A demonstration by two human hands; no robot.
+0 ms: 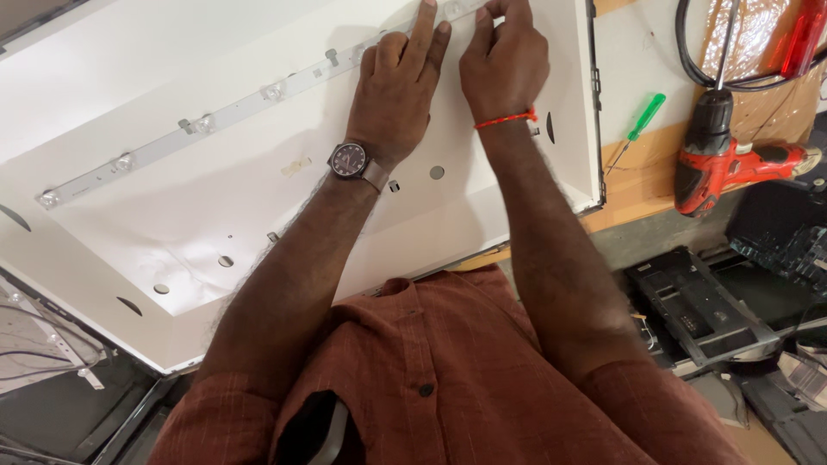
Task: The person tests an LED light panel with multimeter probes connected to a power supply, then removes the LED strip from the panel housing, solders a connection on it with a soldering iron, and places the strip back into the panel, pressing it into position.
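Light strip (258, 95) runs slantwise across white panel (284, 215); left hand (398, 90) and right hand (504, 65) press fingertips flat, close together, on its upper end; looks thin, bendy, fragile; grip edges

Bright, even light (soft shadows beneath the forearms), sharp focus, mild glare on the white panel (215, 207).

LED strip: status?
Left hand and right hand pressing LED strip onto white panel. Nothing obstructing. Red drill, green screwdriver lie aside.
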